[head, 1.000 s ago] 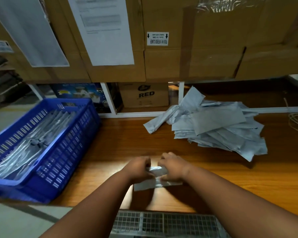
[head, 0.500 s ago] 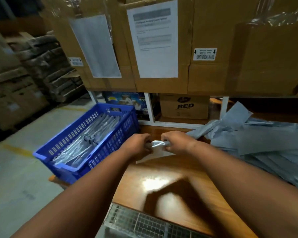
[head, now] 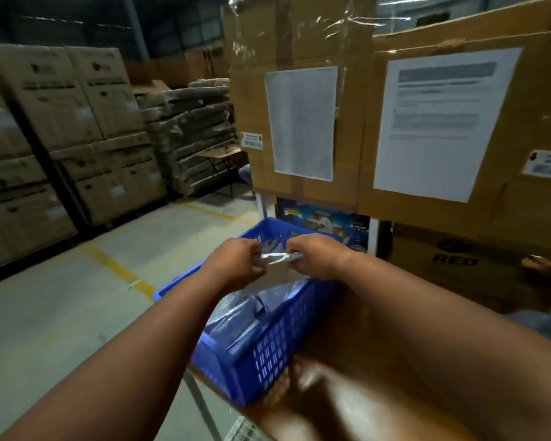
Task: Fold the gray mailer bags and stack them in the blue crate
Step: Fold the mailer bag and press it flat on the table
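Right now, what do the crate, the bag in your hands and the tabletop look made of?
Blue crate: rigid moulded plastic, judging by its slotted walls. Folded mailer bag: thin glossy plastic film, shiny and creased. Table: probably varnished wood or laminate, brown with glare.

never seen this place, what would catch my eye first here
Two hands, left and right, meet mid-frame and pinch a folded gray bag above the blue crate, which already holds more bags. Behind them, big cardboard boxes fill the upper right, with white sheets stuck on their fronts.
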### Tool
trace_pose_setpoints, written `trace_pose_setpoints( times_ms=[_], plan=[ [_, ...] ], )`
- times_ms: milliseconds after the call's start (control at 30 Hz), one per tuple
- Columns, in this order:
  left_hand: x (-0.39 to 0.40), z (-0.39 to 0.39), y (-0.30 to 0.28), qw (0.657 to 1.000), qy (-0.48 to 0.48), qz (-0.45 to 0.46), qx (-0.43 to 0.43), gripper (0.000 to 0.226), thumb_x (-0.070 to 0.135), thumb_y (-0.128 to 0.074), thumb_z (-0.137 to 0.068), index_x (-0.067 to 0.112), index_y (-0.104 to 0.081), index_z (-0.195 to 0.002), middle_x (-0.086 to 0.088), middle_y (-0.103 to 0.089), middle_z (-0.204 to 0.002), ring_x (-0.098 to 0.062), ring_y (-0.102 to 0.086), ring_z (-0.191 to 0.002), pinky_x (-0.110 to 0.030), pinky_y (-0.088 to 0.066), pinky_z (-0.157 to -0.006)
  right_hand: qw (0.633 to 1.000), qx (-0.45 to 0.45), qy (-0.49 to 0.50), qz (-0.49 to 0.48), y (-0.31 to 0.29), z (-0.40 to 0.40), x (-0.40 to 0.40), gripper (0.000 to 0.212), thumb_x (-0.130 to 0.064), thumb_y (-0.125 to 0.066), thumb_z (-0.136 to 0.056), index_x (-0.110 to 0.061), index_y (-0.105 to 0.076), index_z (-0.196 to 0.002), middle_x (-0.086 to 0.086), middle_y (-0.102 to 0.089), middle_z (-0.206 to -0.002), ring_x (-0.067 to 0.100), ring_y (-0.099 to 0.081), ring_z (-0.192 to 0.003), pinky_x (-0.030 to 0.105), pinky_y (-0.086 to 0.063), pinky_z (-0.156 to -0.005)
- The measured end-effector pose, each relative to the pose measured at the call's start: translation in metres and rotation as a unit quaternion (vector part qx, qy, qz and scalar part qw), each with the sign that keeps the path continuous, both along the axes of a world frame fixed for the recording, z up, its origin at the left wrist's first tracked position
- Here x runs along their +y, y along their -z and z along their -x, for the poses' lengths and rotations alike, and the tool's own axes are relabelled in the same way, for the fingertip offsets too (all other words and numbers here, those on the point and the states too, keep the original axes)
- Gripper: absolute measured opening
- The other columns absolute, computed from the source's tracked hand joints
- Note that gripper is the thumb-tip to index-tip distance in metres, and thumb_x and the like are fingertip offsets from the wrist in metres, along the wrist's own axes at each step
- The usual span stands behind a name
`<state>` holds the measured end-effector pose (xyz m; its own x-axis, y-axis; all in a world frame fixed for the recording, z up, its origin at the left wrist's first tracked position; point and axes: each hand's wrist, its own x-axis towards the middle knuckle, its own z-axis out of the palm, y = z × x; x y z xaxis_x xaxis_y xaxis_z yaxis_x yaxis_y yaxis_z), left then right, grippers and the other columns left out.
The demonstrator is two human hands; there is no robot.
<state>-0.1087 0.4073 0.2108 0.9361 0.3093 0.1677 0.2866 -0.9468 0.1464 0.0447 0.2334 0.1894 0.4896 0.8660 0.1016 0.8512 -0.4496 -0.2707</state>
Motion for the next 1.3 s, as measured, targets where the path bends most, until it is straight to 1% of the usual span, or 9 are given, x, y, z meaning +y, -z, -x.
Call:
trace_pose_setpoints(
  times_ms=[233,333,533,667,833,967,1133,1200,1300],
  plan=[
    [0.09,0.021,0.045,0.99,-0.015,-0.008,0.139,0.035,0.034,-0.084,-0.078,0.024,-0.065,-0.105,-0.002,-0.07,-0.107,-0.028,-0.065,-0.1,-0.032,-0.041,-0.071,0.981,-0.053,-0.112,0.15,0.039,0.008,0.127,0.004,-0.029,-0.06,-0.096,-0.032,-0.061,-0.099,-0.003,-0.064,-0.097,0.026,-0.062,-0.09,0.038,-0.046,-0.075],
    [0.103,0.017,0.071,0.976,-0.017,0.007,0.217,0.044,0.036,-0.089,-0.079,0.019,-0.069,-0.115,-0.006,-0.071,-0.114,-0.03,-0.066,-0.107,-0.031,-0.042,-0.074,0.962,-0.085,-0.138,0.221,0.067,0.008,0.161,0.02,-0.034,-0.068,-0.092,-0.031,-0.069,-0.112,0.0,-0.072,-0.109,0.03,-0.066,-0.099,0.038,-0.054,-0.083],
    [0.106,0.01,0.117,0.934,-0.01,-0.035,0.356,0.027,0.021,-0.084,-0.081,0.011,-0.079,-0.105,-0.01,-0.073,-0.096,-0.031,-0.069,-0.086,-0.034,-0.053,-0.075,0.909,-0.211,-0.188,0.306,0.115,0.003,0.2,0.033,-0.034,-0.072,-0.09,-0.029,-0.073,-0.122,0.005,-0.068,-0.122,0.033,-0.065,-0.115,0.037,-0.051,-0.081],
    [0.117,0.01,0.135,0.934,-0.011,-0.048,0.354,0.018,0.018,-0.079,-0.084,0.012,-0.074,-0.1,-0.009,-0.073,-0.102,-0.033,-0.071,-0.096,-0.037,-0.055,-0.077,0.897,-0.167,-0.194,0.36,0.132,-0.001,0.214,0.033,-0.037,-0.076,-0.083,-0.031,-0.07,-0.116,0.005,-0.068,-0.114,0.034,-0.067,-0.105,0.04,-0.059,-0.086],
    [0.13,0.007,0.141,0.93,-0.032,-0.042,0.364,0.024,0.02,-0.074,-0.09,0.019,-0.072,-0.114,-0.004,-0.069,-0.119,-0.03,-0.068,-0.114,-0.039,-0.053,-0.085,0.885,-0.157,-0.196,0.391,0.129,-0.001,0.229,0.021,-0.035,-0.076,-0.081,-0.03,-0.068,-0.1,-0.004,-0.057,-0.084,0.026,-0.059,-0.082,0.032,-0.048,-0.069],
    [0.131,0.0,0.137,0.912,-0.042,-0.034,0.406,0.028,0.021,-0.078,-0.089,0.023,-0.071,-0.116,0.0,-0.068,-0.123,-0.029,-0.067,-0.119,-0.044,-0.057,-0.097,0.859,-0.241,-0.224,0.391,0.141,0.008,0.241,0.018,-0.024,-0.07,-0.084,-0.028,-0.075,-0.102,-0.001,-0.073,-0.104,0.029,-0.07,-0.103,0.035,-0.051,-0.071],
    [0.133,-0.004,0.133,0.901,-0.04,-0.029,0.431,0.026,0.023,-0.08,-0.088,0.027,-0.065,-0.109,0.004,-0.06,-0.103,-0.03,-0.065,-0.122,-0.051,-0.055,-0.103,0.877,-0.264,-0.213,0.34,0.157,0.006,0.247,0.025,-0.019,-0.06,-0.095,-0.022,-0.076,-0.114,0.002,-0.076,-0.114,0.03,-0.071,-0.108,0.036,-0.047,-0.069],
    [0.135,-0.003,0.133,0.905,-0.039,-0.04,0.421,0.037,0.02,-0.08,-0.087,0.024,-0.068,-0.122,0.001,-0.064,-0.118,-0.031,-0.065,-0.123,-0.051,-0.056,-0.102,0.885,-0.255,-0.201,0.334,0.16,0.007,0.249,0.024,-0.021,-0.061,-0.095,-0.023,-0.077,-0.113,0.001,-0.076,-0.112,0.03,-0.072,-0.105,0.035,-0.045,-0.068],
    [0.139,-0.004,0.134,0.917,-0.033,-0.051,0.395,0.029,0.018,-0.079,-0.086,0.025,-0.068,-0.112,0.002,-0.058,-0.106,-0.029,-0.067,-0.117,-0.044,-0.057,-0.091,0.896,-0.233,-0.19,0.327,0.161,0.006,0.249,0.021,-0.024,-0.065,-0.092,-0.023,-0.076,-0.109,0.003,-0.076,-0.111,0.032,-0.072,-0.103,0.034,-0.044,-0.069]
  ],
)
